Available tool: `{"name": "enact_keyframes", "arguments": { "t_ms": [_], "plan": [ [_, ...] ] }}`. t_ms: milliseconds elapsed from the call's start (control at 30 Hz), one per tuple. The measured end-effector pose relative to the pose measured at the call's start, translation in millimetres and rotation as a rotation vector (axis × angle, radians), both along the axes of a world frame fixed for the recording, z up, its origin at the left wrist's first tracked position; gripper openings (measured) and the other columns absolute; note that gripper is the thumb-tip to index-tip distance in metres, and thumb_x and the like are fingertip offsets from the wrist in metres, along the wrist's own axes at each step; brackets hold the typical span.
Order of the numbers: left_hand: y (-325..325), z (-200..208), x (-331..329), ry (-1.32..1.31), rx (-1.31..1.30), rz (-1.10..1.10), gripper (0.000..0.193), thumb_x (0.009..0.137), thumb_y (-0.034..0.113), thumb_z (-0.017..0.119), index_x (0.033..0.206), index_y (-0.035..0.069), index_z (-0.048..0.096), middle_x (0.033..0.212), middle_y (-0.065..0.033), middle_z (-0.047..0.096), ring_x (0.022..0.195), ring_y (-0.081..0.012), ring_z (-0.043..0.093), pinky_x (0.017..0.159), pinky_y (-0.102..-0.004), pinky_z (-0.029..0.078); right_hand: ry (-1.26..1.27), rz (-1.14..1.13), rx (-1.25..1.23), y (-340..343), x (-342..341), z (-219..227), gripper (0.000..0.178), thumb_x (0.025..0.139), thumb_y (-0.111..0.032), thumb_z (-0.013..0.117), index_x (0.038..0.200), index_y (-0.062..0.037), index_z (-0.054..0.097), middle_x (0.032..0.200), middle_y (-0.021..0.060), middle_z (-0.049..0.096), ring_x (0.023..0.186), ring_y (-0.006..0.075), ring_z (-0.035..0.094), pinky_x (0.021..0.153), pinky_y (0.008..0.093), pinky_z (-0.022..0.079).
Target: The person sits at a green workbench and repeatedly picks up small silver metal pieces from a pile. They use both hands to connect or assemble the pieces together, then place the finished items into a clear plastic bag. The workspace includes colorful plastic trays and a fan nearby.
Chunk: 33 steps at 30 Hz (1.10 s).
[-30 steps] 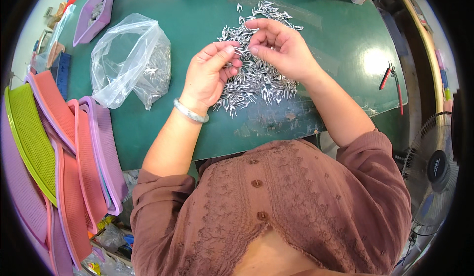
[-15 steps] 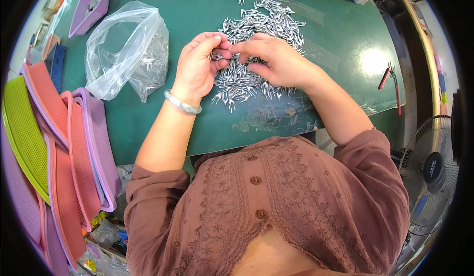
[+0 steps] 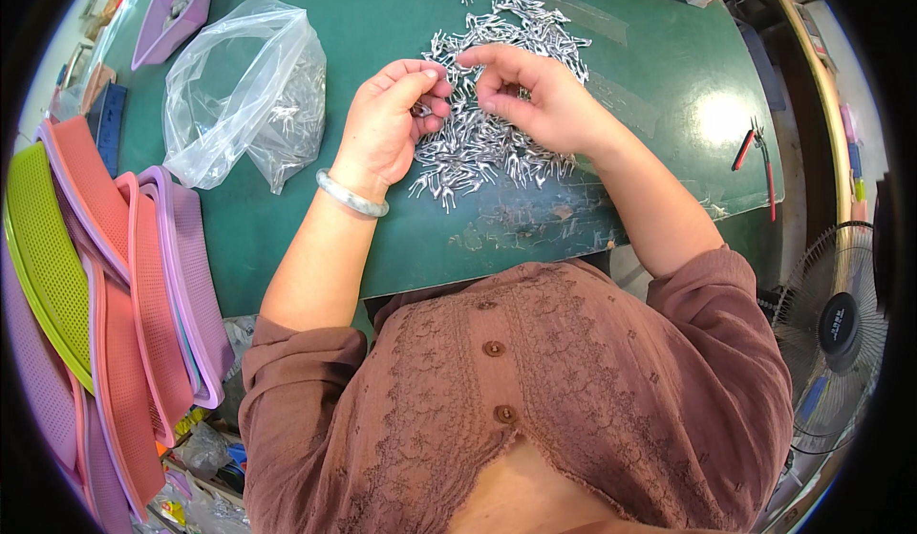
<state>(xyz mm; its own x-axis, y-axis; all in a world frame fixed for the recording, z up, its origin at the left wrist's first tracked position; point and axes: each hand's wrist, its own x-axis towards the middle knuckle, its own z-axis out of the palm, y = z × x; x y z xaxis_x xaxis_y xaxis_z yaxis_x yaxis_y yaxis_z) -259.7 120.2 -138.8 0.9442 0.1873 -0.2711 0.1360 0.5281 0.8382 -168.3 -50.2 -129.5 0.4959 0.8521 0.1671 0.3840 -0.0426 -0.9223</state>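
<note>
A heap of small, silvery pronged metal pieces (image 3: 468, 157) is spread over the green table in front of me. At the heap's left side, my left hand (image 3: 384, 118) is turned partly palm up, thumb pressed to the forefinger and other fingers curled. A bit of silvery metal shows inside those curled fingers; how many pieces it holds is hidden. My right hand (image 3: 549, 104) hovers over the heap, apart from the left. Its forefinger reaches out toward the left fingertips, with a gap between forefinger and thumb. Nothing shows in it.
Left of the hands stands a clear plastic bag (image 3: 296, 104) with similar metal pieces inside. Behind it is a purple tray (image 3: 158, 32). Stacked plastic baskets (image 3: 158, 314) crowd the table's left edge. Red-handled pliers (image 3: 743, 150) lie at right, near a fan (image 3: 826, 343).
My right hand has drawn back slightly to the right, away from the left fingertips, and its forefinger has lifted from the thumb. The left hand has hardly moved.
</note>
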Motion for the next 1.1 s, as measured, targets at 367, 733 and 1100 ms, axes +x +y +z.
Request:
{"name": "enact_keyframes", "arguments": {
  "t_ms": [367, 733, 1100],
  "plan": [
    [-5.6, 7.3, -4.4, 0.020, 0.189, -0.194, 0.009, 0.086, 0.014, 0.055, 0.086, 0.006, 0.058, 0.070, -0.0002, 0.057, 0.053, -0.0056, 0.047, 0.046, -0.0172, 0.036, 0.397, -0.104, 0.133, 1.1, 3.2, 1.5, 0.041, 0.080, 0.003, 0.056, 0.119, 0.0001, 0.046, 0.083, 0.0002, 0.056, 0.078, 0.0066, 0.053, 0.073, 0.0208, 0.043],
    [-7.8, 5.6, -4.4, -0.025, 0.209, -0.080, 0.008, 0.087, 0.013, 0.056, 0.084, 0.005, 0.058, 0.069, 0.0005, 0.057, 0.054, -0.0048, 0.048, 0.047, -0.0170, 0.036, 0.417, -0.062, 0.060, -1.4, 1.9, 10.7, 0.040, 0.083, -0.002, 0.052, 0.122, 0.0000, 0.042, 0.078, 0.0012, 0.057, 0.074, 0.0074, 0.053, 0.068, 0.0212, 0.044],
    [-13.5, 5.1, -4.9, -0.103, 0.256, -0.038, 0.012, 0.087, 0.010, 0.053, 0.095, 0.001, 0.057, 0.078, -0.0030, 0.059, 0.066, -0.0087, 0.055, 0.058, -0.0197, 0.044, 0.320, -0.066, 0.133, -0.7, 1.1, 5.1, 0.046, 0.080, 0.000, 0.056, 0.124, -0.0013, 0.041, 0.075, -0.0007, 0.056, 0.072, 0.0057, 0.052, 0.067, 0.0201, 0.042]
  ]
}}
